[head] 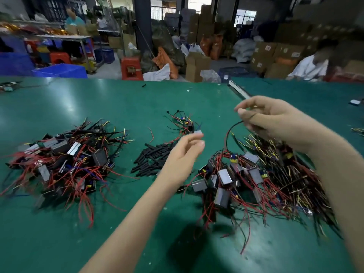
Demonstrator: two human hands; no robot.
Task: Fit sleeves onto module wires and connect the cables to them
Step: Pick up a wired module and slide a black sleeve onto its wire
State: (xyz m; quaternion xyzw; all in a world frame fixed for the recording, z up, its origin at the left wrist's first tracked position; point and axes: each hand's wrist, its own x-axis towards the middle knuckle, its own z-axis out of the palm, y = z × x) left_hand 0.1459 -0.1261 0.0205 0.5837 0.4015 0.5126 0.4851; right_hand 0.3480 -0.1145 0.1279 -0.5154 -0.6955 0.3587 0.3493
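— While your right hand (275,119) is lifted over the right-hand heap of modules (236,174), how far along would you say you are?

— Judging by the piles, you're partway. On the left of the counter (118,99) lies a big tangle of modules with wires (65,162) that may be the finished lot, though blur keeps you from being sure. The right heap looks like work still waiting, and a stock of black sleeves (151,158) sits in the middle.

— And the grips?

— Your right grip is pinching a thin black wire (229,133) between thumb and forefinger; it loops down from your fingers into the right heap. Your left hand (185,152) hovers above the sleeves with fingers loosely curled. Whether it holds anything, you cannot tell; a grey module (198,132) shows just beyond its fingertips.

— So what's left?

— Probably sleeving this wire, then joining its cable.
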